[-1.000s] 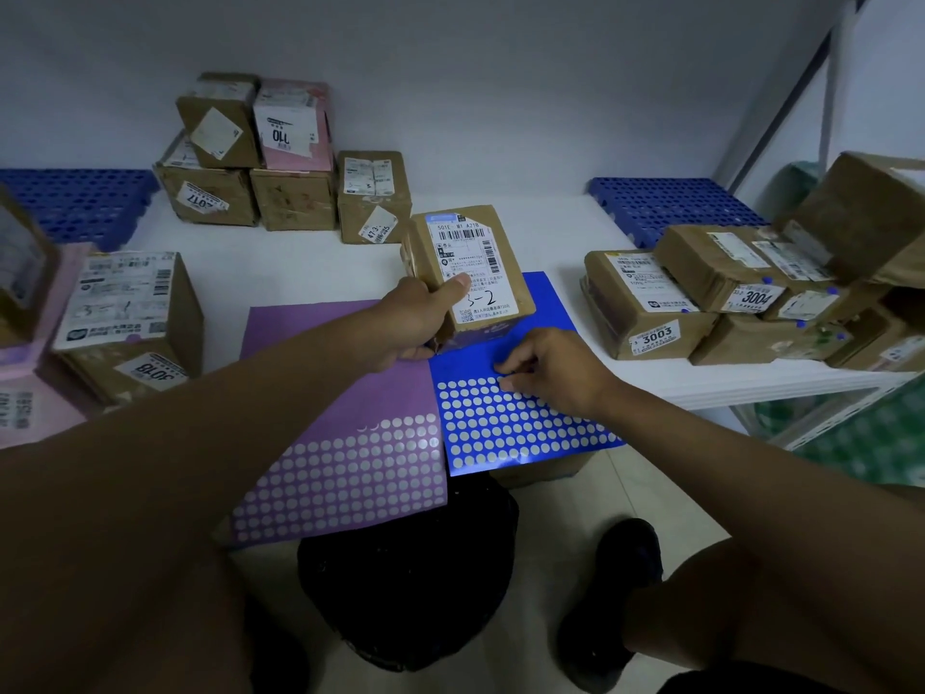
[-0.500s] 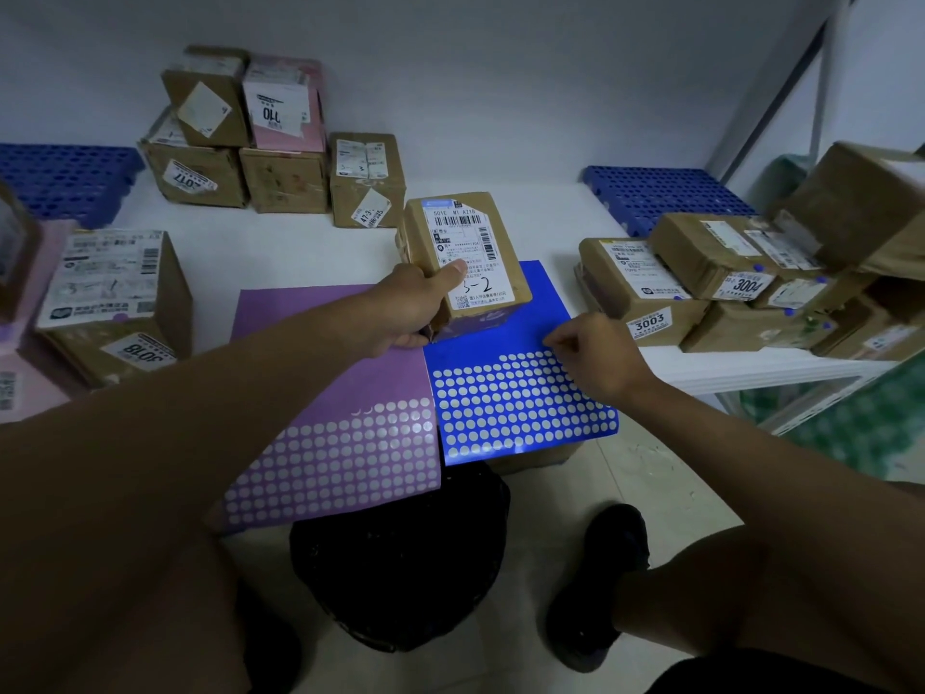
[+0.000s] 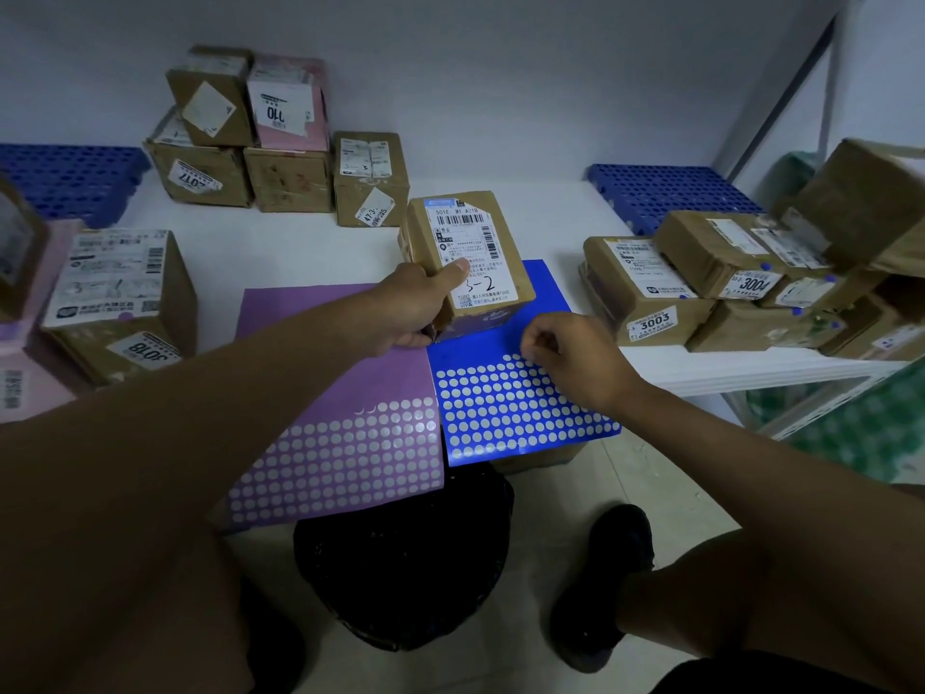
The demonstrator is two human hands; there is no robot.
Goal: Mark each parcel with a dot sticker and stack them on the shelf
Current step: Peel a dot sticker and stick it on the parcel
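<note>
White shelf (image 3: 300, 252) is bearing the parcel (image 3: 468, 257) — left hand (image 3: 415, 313) gripping it, just up-left of the right hand (image 3: 575, 353) — fingers pinching over the blue sticker sheet (image 3: 500, 408).

Dim, bluish, even light falling from above; shadows staying soft. Sheen glinting off blue sticker sheet (image 3: 505, 393). Wide-angle bending shelf (image 3: 550, 207) edges outward. Parcels (image 3: 871, 202) at far right smearing, forearms looming dark.

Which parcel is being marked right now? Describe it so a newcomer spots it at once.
On the white shelf, find the blue sticker sheet beside the purple one. The parcel stands on the blue sheet's far end, gripped by the left hand. Only it has "3-2" handwritten on its label.
</note>
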